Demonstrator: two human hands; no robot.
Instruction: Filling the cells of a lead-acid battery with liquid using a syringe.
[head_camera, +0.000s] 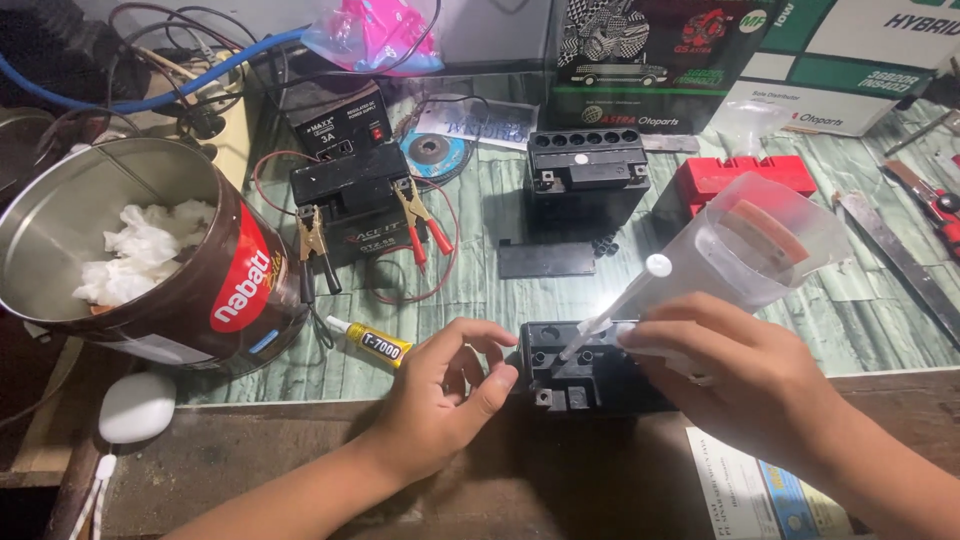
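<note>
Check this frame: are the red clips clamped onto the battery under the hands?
No: the red clips sit at another battery farther back, apart from the near battery.

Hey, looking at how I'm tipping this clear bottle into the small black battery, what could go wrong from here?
1. The right hand tilts the clear plastic bottle so only its thin nozzle meets the small black battery; a slight wobble could spill liquid onto the top.
2. The left hand steadies only one corner, so the battery might shift.
3. Spill could reach the printed paper sheet beside it.
</note>
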